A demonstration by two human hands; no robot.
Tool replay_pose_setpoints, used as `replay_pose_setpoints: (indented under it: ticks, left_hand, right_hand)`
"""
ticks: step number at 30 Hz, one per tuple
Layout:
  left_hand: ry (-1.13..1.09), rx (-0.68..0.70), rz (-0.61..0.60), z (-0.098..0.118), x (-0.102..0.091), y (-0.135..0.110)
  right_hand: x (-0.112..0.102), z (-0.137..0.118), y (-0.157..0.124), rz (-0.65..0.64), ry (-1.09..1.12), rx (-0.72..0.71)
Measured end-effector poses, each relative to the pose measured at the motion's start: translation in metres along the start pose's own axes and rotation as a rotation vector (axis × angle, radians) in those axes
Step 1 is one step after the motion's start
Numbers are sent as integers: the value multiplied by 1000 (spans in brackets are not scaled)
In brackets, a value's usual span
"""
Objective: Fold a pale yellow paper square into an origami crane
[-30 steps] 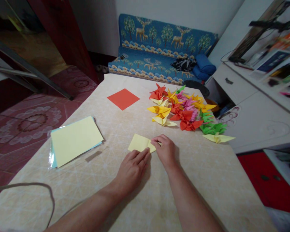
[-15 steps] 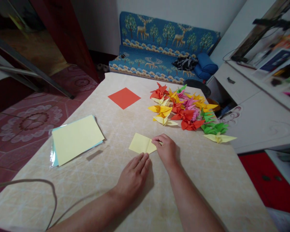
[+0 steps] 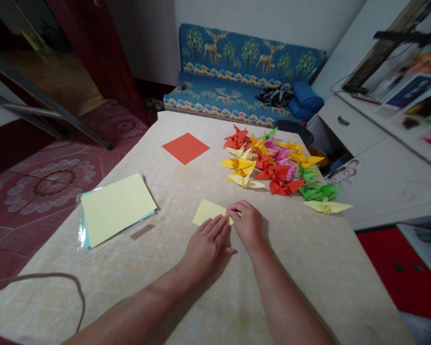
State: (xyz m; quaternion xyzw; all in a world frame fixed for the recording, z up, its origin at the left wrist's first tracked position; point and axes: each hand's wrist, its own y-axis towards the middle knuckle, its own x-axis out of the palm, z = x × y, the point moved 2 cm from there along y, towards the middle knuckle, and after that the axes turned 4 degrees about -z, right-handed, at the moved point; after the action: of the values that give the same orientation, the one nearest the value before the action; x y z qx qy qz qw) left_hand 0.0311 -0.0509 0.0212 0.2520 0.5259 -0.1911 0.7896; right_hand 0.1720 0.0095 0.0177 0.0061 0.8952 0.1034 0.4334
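A small pale yellow folded paper (image 3: 207, 212) lies on the beige table (image 3: 201, 287) in front of me. My left hand (image 3: 205, 247) rests flat with its fingers stretched out, the fingertips pressing on the paper's near edge. My right hand (image 3: 248, 225) is curled, its fingertips pinching down on the paper's right end. Just beyond lies a pile of several folded paper cranes (image 3: 273, 165) in red, yellow, pink and green.
A stack of pale yellow sheets in a plastic sleeve (image 3: 117, 208) lies to the left. A red square sheet (image 3: 186, 147) lies further back. A cable (image 3: 50, 282) loops at the near left. A white cabinet (image 3: 380, 177) stands right, a blue sofa (image 3: 244, 81) behind.
My left hand slid back off the paper half a second ago and has now moved forward again, its fingertips back on the paper's near edge. My right hand stayed on the paper's right end.
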Motion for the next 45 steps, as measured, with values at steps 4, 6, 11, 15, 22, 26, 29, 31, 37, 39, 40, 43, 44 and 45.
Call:
replay_pose_setpoints:
  ticks: [4, 6, 11, 15, 22, 26, 29, 31, 37, 39, 40, 43, 44, 45]
  left_hand:
    - [20, 8, -41, 0, 4, -2]
    - [21, 10, -42, 0, 3, -4]
    - [12, 15, -34, -1, 4, -5]
    - [10, 26, -15, -1, 5, -5]
    - [0, 21, -2, -2, 5, -5]
    - [-12, 33, 5, -2, 4, -5]
    - [-15, 36, 8, -1, 4, -6]
    - [-7, 31, 20, -2, 4, -5]
    - [57, 23, 0, -7, 7, 7]
    - [69, -24, -72, -8, 7, 13]
    - [73, -49, -101, -7, 6, 15]
    - [66, -103, -143, -1, 2, 22]
    - [66, -109, -150, 3, 1, 23]
    - [73, -109, -159, 6, 0, 25]
  right_hand:
    - [0, 1, 0, -3, -3, -18]
    - [-1, 2, 1, 9, -18, 8]
    - [-8, 5, 0, 43, -99, 45]
    - [-11, 9, -2, 63, -135, 33]
    - [-13, 8, -3, 67, -158, 53]
    - [-19, 12, -5, 48, -181, 70]
    - [-25, 20, -9, 52, -197, 68]
    - [-29, 25, -11, 54, -207, 63]
    - [-32, 37, -17, 136, -185, 128]
    - [-31, 42, -18, 185, -145, 183]
    - [-30, 44, -18, 204, -121, 201]
    - [-27, 49, -18, 225, -60, 210]
    - [-27, 50, -18, 226, -47, 207]
    - [-27, 50, -18, 226, -38, 205]
